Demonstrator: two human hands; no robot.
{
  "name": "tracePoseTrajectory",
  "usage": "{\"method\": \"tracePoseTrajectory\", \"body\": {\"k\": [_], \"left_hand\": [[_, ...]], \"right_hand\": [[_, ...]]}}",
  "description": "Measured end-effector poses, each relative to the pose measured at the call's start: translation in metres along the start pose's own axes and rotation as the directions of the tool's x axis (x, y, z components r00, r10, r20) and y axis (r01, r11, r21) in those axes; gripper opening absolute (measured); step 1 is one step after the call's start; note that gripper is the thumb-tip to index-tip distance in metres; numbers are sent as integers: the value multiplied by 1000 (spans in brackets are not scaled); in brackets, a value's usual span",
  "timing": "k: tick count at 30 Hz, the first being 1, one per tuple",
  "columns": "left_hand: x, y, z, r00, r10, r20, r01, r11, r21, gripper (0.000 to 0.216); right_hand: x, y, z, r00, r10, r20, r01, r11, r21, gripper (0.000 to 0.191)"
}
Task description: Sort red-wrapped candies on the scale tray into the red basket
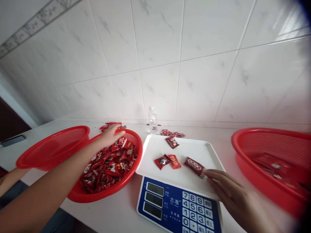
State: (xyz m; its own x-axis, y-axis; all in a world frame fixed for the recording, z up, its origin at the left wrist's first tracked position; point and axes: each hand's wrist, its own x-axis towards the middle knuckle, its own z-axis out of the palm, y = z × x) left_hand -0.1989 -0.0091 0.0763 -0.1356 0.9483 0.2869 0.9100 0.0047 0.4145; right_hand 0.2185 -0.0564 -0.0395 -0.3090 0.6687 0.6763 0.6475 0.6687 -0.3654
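My right hand [233, 194] is closed in a pinch at the near end of a dark red wrapped candy bar [194, 166], over the white scale tray [145, 158]. Three smaller wrapped candies lie on that tray: a dark red one [172, 142] at the back, another dark red one [162, 161] and a brighter red one [174, 161] side by side. My left hand [110, 136] reaches over the rim of a red basket [137, 161] filled with red wrapped candies [114, 165]. Its fingers look apart, with nothing visible in them.
Below the tray is the scale's blue keypad panel [173, 207]. A clear bottle [153, 120] and candy packets [172, 133] stand near the tiled wall. Other red baskets sit left [53, 145] and right [267, 134]. A phone [13, 140] and another person's arm [12, 178] are at far left.
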Motion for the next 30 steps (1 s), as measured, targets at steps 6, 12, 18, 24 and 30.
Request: {"method": "tracePoseTrajectory", "body": {"k": [6, 12, 18, 24, 30], "left_hand": [[-19, 107, 92, 682, 405, 609, -407, 902, -143, 98], [-14, 152, 137, 734, 390, 555, -416, 905, -86, 113], [-10, 170, 154, 722, 419, 550, -448, 890, -90, 96], [-36, 180, 158, 633, 645, 427, -655, 741, -147, 69], [-34, 187, 162, 470, 815, 338, -863, 505, -18, 43]], "right_hand": [[9, -16, -10, 999, 41, 8, -41, 999, 34, 21], [9, -16, -11, 998, 60, 11, -61, 995, 75, 23], [9, -15, -10, 994, 93, 55, -97, 992, 76, 23], [10, -16, -6, 972, 234, -17, -234, 972, -10, 25], [7, -13, -3, 970, 243, 12, -244, 970, 7, 28]]}}
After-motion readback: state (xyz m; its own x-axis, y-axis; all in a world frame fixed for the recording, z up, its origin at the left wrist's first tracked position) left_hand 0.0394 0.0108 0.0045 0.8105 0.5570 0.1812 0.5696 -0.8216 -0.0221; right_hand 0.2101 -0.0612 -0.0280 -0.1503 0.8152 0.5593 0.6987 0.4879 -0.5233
